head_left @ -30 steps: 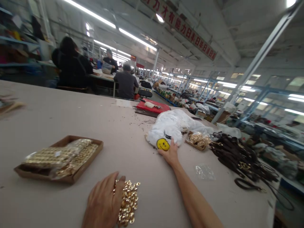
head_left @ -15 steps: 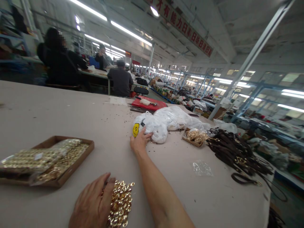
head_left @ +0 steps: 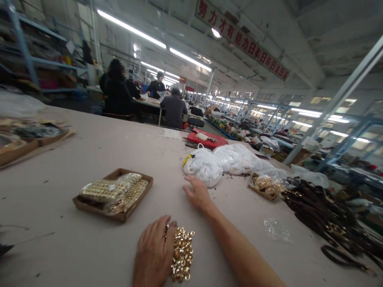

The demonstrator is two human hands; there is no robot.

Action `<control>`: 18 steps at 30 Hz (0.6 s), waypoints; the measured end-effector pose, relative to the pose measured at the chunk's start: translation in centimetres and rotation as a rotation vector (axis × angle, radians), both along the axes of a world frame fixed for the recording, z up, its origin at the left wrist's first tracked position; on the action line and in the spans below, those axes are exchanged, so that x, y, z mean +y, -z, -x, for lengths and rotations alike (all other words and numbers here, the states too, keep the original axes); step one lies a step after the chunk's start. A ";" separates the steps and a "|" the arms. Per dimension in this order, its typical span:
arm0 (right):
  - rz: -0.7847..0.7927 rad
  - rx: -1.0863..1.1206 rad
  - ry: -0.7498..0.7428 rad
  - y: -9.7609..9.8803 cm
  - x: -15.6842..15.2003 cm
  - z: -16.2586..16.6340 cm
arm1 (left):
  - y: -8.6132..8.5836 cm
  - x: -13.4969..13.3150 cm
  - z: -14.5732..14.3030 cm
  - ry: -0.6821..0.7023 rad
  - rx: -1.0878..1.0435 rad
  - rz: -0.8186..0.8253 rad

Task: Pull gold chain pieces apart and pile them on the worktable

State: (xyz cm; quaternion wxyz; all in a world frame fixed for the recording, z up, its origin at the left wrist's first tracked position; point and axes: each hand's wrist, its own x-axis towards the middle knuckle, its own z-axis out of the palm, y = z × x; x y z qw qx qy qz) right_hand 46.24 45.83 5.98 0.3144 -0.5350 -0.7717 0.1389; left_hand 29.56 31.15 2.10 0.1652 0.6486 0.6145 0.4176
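Head view: the left hand (head_left: 154, 253) lies palm down near the front edge of the pale beige surface (head_left: 89, 151), with its fingers pressed against the side of a heap of small gold metal rings (head_left: 181, 255). The fingertips are hidden by the heap, so I cannot tell whether it grips any. The right hand (head_left: 197, 194) is stretched forward beyond the heap, palm down, with its fingers flat and spread, holding nothing. Its fingertips are just short of a bulging white plastic bag (head_left: 205, 169), apart from it. A second, flatter white plastic bag (head_left: 239, 157) lies just right of the first, touching it. Left of the right hand is a shallow brown cardboard tray (head_left: 119, 217) holding clear packets of gold hardware. Right of the bags is a smaller cardboard tray of loose gold parts (head_left: 265, 185), and next to it a pile of dark brown leather straps (head_left: 323, 211). A small clear plastic packet (head_left: 277, 230) lies flat between the right forearm and the straps. A red board (head_left: 206, 139) sits behind the bags. Several people (head_left: 175, 111) are seated at a far bench, with their backs to the camera.
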 end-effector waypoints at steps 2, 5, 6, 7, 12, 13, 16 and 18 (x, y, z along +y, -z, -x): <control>0.003 -0.025 -0.144 0.7 -1.6 -3.3 | -0.1 -0.1 -0.1 0.013 0.034 -0.013; 0.021 -0.001 -0.145 2.0 -1.8 -7.4 | 0.0 -0.2 -0.2 0.021 0.057 -0.017; 0.026 0.015 -0.119 2.4 -1.2 -8.2 | 0.1 -0.2 -0.3 0.012 0.054 -0.014; 0.032 0.032 -0.095 2.6 -0.4 -8.8 | 0.1 -0.2 -0.3 0.003 0.051 -0.008; 0.086 0.071 -0.015 2.6 5.0 -9.1 | 0.2 -0.2 -0.3 0.006 0.055 0.011; 0.099 0.071 -0.001 2.4 5.8 -8.9 | 0.2 -0.2 -0.3 0.002 0.053 0.015; 0.125 0.047 0.023 1.9 6.7 -8.5 | 0.0 -0.2 -0.4 -0.006 0.045 0.020; 0.116 0.013 0.022 1.7 6.0 -8.3 | -0.2 -0.3 -0.4 -0.003 0.040 0.023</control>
